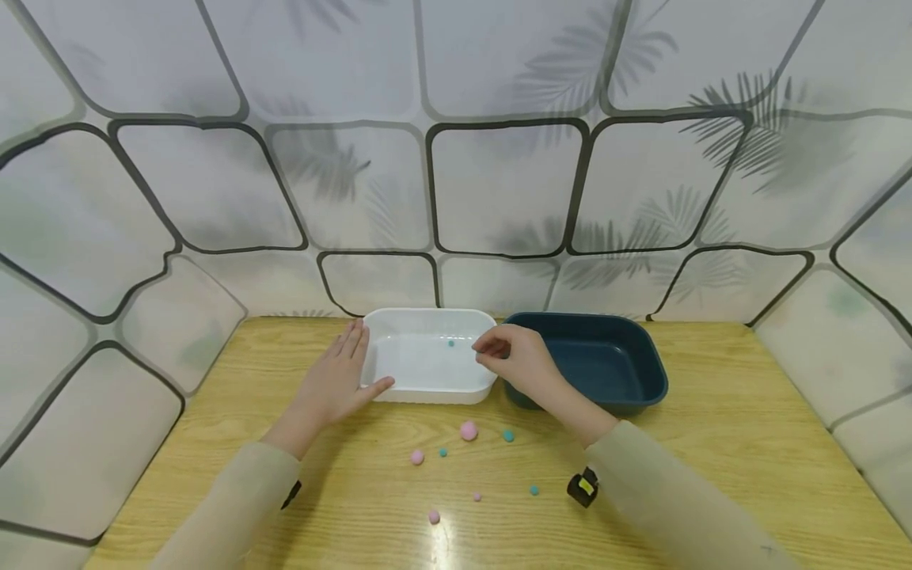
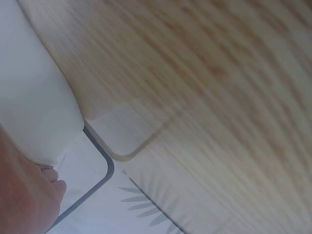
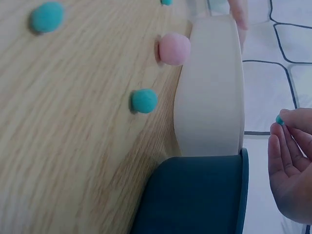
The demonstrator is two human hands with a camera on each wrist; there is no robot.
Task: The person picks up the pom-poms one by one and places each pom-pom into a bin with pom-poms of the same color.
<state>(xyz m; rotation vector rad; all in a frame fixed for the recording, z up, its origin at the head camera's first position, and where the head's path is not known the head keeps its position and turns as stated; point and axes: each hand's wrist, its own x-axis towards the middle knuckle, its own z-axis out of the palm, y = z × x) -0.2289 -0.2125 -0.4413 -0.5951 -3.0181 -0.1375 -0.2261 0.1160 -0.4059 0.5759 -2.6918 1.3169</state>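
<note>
My right hand (image 1: 520,362) is raised over the right end of a white plastic basin (image 1: 427,395). Between its thumb and forefinger it pinches a small teal ball (image 3: 279,120), seen in the right wrist view. Straight fingers of my left hand (image 1: 333,384) rest against the left end of the basin, thumb along its front rim. One teal ball (image 1: 451,343) lies inside the basin. In front of it several loose balls are scattered, among them a large pink ball (image 1: 468,431) and a teal ball (image 1: 508,435).
Close to the right of the white basin stands a dark blue basin (image 1: 606,405), partly behind my right forearm. More pink balls (image 1: 434,517) lie nearer the front of the wooden table (image 1: 342,514). A patterned cloth wall (image 1: 506,190) rises behind and at both sides.
</note>
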